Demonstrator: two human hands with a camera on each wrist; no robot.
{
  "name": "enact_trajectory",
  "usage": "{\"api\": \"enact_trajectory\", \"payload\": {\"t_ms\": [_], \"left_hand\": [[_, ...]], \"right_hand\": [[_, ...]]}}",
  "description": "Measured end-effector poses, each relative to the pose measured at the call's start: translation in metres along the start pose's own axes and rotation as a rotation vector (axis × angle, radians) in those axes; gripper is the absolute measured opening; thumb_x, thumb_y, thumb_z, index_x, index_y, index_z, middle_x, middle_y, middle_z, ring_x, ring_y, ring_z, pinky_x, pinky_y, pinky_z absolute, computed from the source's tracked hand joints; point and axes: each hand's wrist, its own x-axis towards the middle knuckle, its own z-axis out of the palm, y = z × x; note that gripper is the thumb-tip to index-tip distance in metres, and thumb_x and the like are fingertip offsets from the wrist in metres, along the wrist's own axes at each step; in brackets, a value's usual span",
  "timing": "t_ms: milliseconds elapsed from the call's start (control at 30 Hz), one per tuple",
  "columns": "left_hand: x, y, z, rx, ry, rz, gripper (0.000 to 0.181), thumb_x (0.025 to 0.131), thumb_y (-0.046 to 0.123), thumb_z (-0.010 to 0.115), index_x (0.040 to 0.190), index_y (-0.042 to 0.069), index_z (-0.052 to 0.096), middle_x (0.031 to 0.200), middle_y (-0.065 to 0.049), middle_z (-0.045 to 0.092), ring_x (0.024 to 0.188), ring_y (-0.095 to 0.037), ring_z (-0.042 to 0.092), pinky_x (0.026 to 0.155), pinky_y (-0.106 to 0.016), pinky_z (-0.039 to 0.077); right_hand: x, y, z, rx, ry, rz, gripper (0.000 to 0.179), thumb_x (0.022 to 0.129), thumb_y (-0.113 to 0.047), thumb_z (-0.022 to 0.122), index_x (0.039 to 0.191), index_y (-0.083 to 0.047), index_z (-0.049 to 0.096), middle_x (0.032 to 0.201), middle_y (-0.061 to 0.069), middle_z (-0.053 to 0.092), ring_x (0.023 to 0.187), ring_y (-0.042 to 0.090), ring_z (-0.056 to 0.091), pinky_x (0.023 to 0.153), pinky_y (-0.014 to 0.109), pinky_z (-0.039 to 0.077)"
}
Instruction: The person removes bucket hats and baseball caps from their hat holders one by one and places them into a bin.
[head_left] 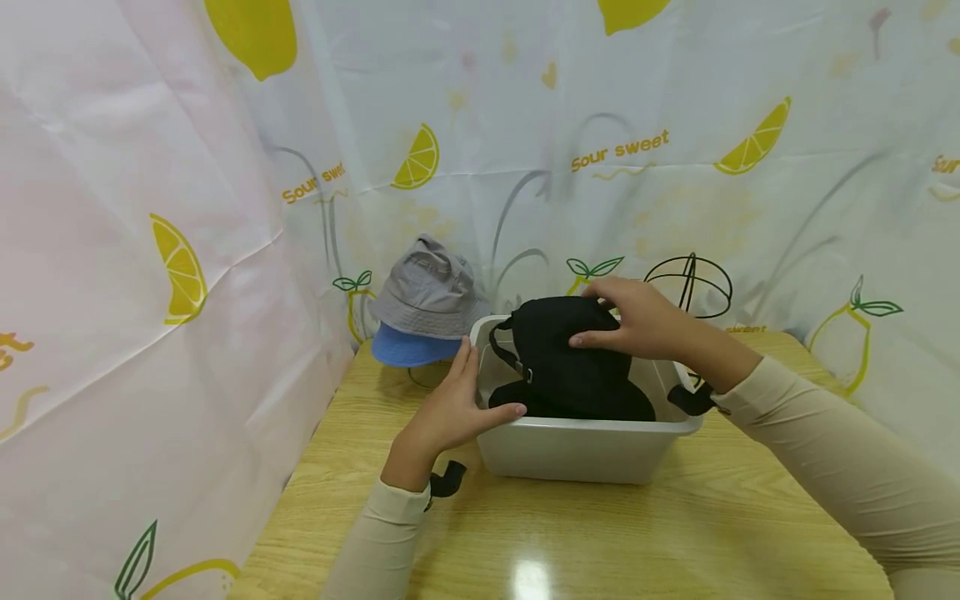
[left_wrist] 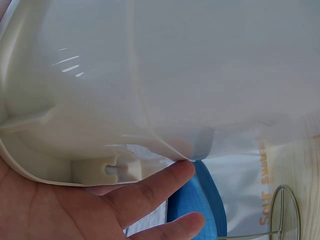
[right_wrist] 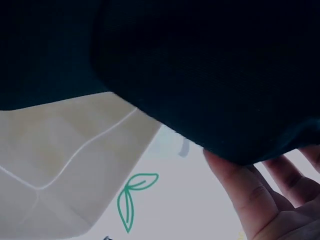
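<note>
A black cap (head_left: 562, 350) sits in a pale plastic bin (head_left: 585, 450), with its strap and buckle on the left side. My right hand (head_left: 637, 321) pinches the top right of the cap between thumb and fingers. In the right wrist view, the dark cloth (right_wrist: 210, 75) fills the upper part, and the thumb (right_wrist: 245, 192) meets its edge. Against the bin's front left corner rests my left hand (head_left: 450, 408), its fingers straight along the outside and the thumb over the front rim. The left wrist view shows the fingers (left_wrist: 150, 195) touching the bin wall (left_wrist: 200, 75).
Left of the bin, a grey bucket hat (head_left: 431, 292) sits over a blue hat (head_left: 412, 346) on a wire stand. Another black wire stand (head_left: 690, 287) rises behind the bin on the right. A lemon-print cloth (head_left: 480, 100) hangs behind and left of the wooden table (head_left: 525, 533).
</note>
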Motion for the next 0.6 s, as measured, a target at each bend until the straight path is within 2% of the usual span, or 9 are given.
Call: {"api": "enact_trajectory", "payload": {"t_ms": [100, 267, 600], "left_hand": [[0.000, 0.001, 0.000, 0.001, 0.000, 0.001, 0.131, 0.077, 0.089, 0.061, 0.167, 0.014, 0.003, 0.176, 0.001, -0.008, 0.158, -0.029, 0.024, 0.117, -0.056, 0.039], [-0.001, 0.001, -0.001, 0.002, -0.010, 0.005, 0.131, 0.077, 0.089, 0.061, 0.167, 0.013, 0.002, 0.176, 0.000, -0.009, 0.158, -0.028, 0.022, 0.118, -0.055, 0.038], [0.000, 0.001, -0.002, -0.013, -0.018, 0.004, 0.131, 0.078, 0.088, 0.062, 0.167, 0.013, 0.002, 0.175, 0.001, -0.010, 0.158, -0.028, 0.022, 0.118, -0.056, 0.038]], "right_hand": [[0.001, 0.000, 0.003, 0.004, -0.036, -0.007, 0.049, 0.084, -0.054, 0.082, 0.117, -0.021, 0.066, 0.111, -0.005, 0.067, 0.106, 0.021, 0.067, 0.091, 0.046, 0.056], [0.002, -0.001, 0.006, 0.015, -0.072, -0.009, 0.053, 0.085, -0.056, 0.080, 0.119, -0.017, 0.066, 0.110, -0.002, 0.068, 0.106, 0.023, 0.067, 0.091, 0.047, 0.056], [0.008, 0.003, 0.015, -0.036, -0.087, -0.013, 0.061, 0.084, -0.060, 0.080, 0.121, -0.014, 0.066, 0.113, 0.002, 0.069, 0.106, 0.024, 0.067, 0.091, 0.049, 0.056]]}}
